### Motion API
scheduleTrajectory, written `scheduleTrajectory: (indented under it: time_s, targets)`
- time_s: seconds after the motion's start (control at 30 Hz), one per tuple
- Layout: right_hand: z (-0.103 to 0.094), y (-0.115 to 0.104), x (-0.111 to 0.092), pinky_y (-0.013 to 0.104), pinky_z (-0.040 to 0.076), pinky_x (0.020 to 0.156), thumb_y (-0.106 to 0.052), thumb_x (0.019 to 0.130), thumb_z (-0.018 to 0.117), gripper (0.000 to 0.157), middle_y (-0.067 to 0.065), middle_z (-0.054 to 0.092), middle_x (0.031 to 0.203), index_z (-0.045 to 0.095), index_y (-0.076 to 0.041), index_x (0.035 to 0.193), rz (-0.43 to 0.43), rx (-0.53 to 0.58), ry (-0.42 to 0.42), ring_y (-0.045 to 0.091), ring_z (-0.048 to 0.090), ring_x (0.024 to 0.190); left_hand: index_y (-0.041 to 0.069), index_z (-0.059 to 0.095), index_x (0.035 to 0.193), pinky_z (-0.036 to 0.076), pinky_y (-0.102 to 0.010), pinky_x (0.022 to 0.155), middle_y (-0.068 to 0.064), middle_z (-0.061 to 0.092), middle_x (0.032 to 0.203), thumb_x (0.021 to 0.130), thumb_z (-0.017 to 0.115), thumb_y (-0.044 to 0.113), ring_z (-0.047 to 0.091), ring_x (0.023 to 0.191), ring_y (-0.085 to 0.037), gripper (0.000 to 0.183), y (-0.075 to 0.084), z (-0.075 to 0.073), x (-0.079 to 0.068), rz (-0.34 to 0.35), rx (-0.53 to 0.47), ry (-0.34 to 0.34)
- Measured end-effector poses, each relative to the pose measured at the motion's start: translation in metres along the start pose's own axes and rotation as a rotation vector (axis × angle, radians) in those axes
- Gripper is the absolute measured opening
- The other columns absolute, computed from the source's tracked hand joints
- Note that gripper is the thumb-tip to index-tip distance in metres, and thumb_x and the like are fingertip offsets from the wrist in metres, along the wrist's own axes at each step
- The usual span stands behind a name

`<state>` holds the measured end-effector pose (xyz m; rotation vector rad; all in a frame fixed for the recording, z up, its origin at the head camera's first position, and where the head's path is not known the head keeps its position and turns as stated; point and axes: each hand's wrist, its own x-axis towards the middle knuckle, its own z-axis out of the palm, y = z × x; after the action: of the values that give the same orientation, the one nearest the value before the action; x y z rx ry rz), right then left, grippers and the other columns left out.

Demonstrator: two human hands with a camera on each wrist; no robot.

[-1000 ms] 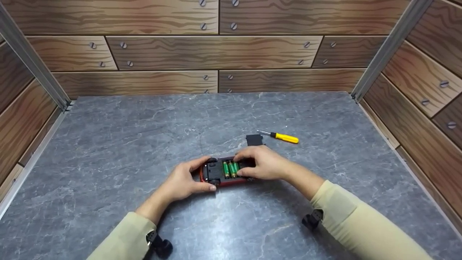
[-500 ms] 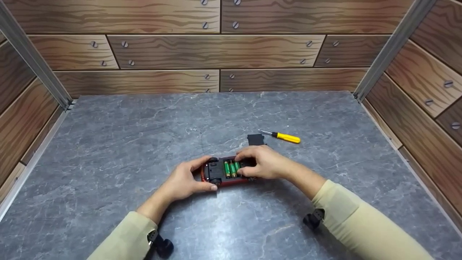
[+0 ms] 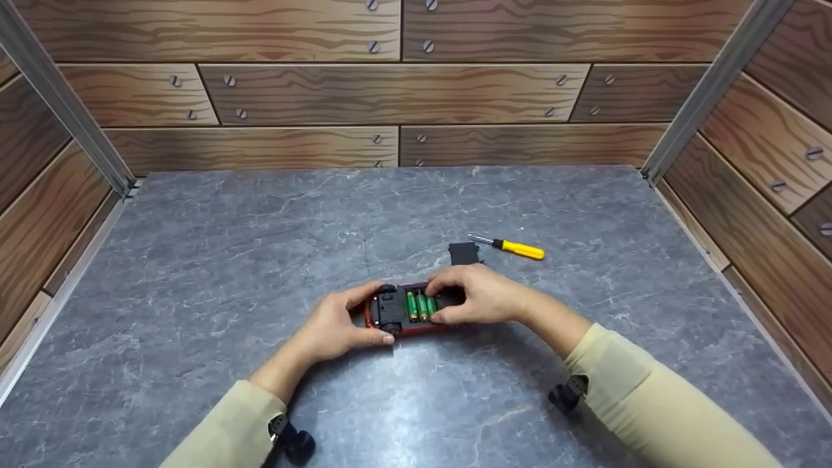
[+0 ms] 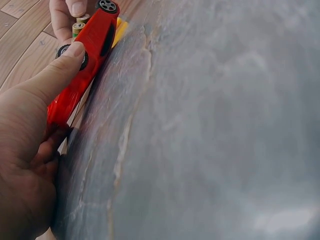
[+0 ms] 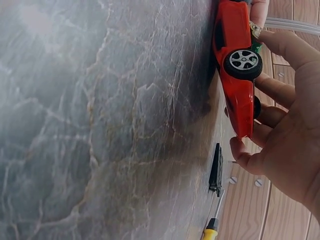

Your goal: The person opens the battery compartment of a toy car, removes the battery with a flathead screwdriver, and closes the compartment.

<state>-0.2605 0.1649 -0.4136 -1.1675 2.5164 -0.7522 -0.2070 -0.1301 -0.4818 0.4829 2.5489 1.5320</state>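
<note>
A red toy car (image 3: 390, 307) lies upside down, its black underside and battery compartment facing up. Green batteries (image 3: 422, 305) sit side by side in the compartment. My left hand (image 3: 333, 325) grips one end of the car, thumb beside a wheel on the near side and fingers on the far side. With thumb and index finger, my right hand (image 3: 484, 296) pinches the two ends of the rightmost battery (image 3: 432, 306). In the right wrist view, the right thumb meets a battery end (image 5: 255, 31), while the other fingers reach behind the car.
Beyond the right hand lies a black battery cover (image 3: 463, 253), partly hidden by that hand. A yellow-handled screwdriver (image 3: 521, 249) rests beside it. The grey marbled table (image 3: 260, 227) is bounded by wood-patterned walls (image 3: 390, 94) at the back and sides.
The right thumb and index finger have shifted slightly on the rightmost battery, and more of it shows. The left hand keeps its grip on the car. The head view has drifted a little.
</note>
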Motion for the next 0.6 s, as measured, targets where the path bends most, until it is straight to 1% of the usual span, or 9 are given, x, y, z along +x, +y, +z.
scheduleTrajectory:
  time_s: [0.2, 0.3, 0.37, 0.6]
  targets:
    - [0.0005, -0.0006, -0.0007, 0.049, 0.049, 0.111, -0.034, 0.089, 0.081, 0.044, 0.01, 0.069, 0.139, 0.075, -0.009, 0.125, -0.011, -0.023, -0.015, 0.029, 0.064, 0.126, 0.014, 0.055, 0.155, 0.035, -0.051, 0.123, -0.009, 0.059, 0.153, 0.07, 0.1, 0.035, 0.055, 0.14, -0.029, 0.099, -0.0008, -0.0002, 0.0003, -0.003, 0.006, 0.0]
    - [0.0009, -0.0011, -0.0006, 0.05, 0.048, 0.112, -0.034, 0.089, 0.081, 0.045, 0.01, 0.068, 0.141, 0.074, -0.01, 0.126, 0.003, -0.029, -0.023, 0.029, 0.063, 0.127, 0.015, 0.054, 0.156, 0.034, -0.051, 0.124, -0.008, 0.058, 0.154, 0.07, 0.1, 0.035, 0.054, 0.14, -0.028, 0.1, -0.0003, -0.0002, 0.0001, -0.01, -0.001, -0.002]
    - [0.0012, -0.0015, -0.0006, 0.05, 0.048, 0.111, -0.034, 0.089, 0.081, 0.045, 0.01, 0.067, 0.141, 0.074, -0.01, 0.125, 0.014, -0.03, -0.024, 0.029, 0.063, 0.127, 0.014, 0.054, 0.156, 0.033, -0.051, 0.124, -0.009, 0.058, 0.154, 0.07, 0.1, 0.035, 0.054, 0.14, -0.029, 0.1, 0.0002, 0.0, 0.0001, -0.003, -0.007, -0.003]
    - [0.0024, -0.0016, 0.0009, 0.05, 0.049, 0.11, -0.035, 0.087, 0.082, 0.044, 0.008, 0.067, 0.141, 0.074, -0.011, 0.123, 0.039, -0.02, -0.022, 0.029, 0.063, 0.125, 0.015, 0.055, 0.155, 0.034, -0.051, 0.123, -0.009, 0.057, 0.155, 0.069, 0.1, 0.035, 0.055, 0.139, -0.028, 0.1, 0.0007, 0.0, 0.0, -0.003, -0.008, -0.003]
